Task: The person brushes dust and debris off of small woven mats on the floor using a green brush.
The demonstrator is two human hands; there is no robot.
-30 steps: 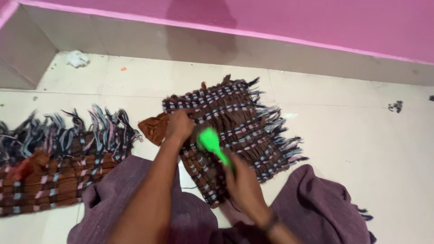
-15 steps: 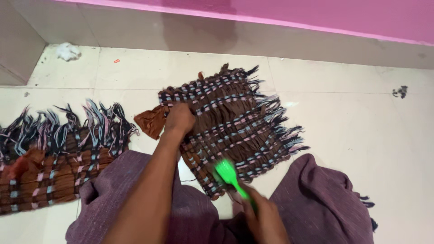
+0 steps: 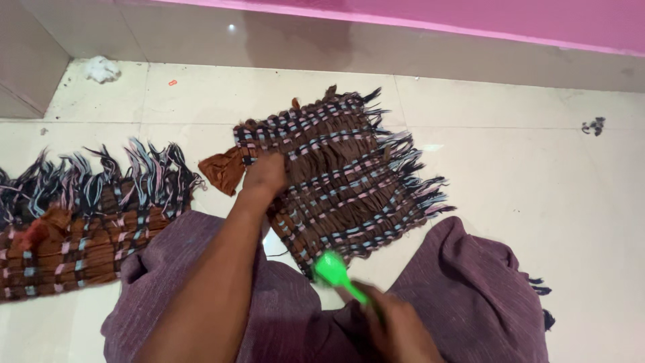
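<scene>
**On the tiled floor: one hand pins a woven mat, the other holds a green brush at its near edge**

On the pale floor tiles (image 3: pixel 510 168), just in front of the person's knees, lies a small woven mat (image 3: pixel 336 175) of brown strips crossed with pink, blue and black bands, its right side ending in a loose dark fringe. It sits at a slant, one corner pointing toward the pink wall (image 3: pixel 470 17).

The left arm reaches forward from the lower left, forearm nearly straight and angled up to the right. The left hand (image 3: pixel 265 176) rests palm-down on the mat's left edge, fingers curled and pressing the weave against the floor; a bunched tail of brown cloth (image 3: pixel 222 171) sticks out just beside it.

The right hand (image 3: pixel 396 329) sits low, close to the body, closed around the handle of a bright green brush (image 3: pixel 336 272). The brush slants up and to the left, its head at the mat's nearest corner; motion blur hides whether the head actually touches the weave.

Purple fabric (image 3: pixel 463 289) covers both knees on either side of the arms. A second, longer woven piece (image 3: pixel 87 215) in the same colours lies well to the left, fringe pointing away from the person. A white crumpled scrap (image 3: pixel 101 68) sits near the far left corner.
</scene>
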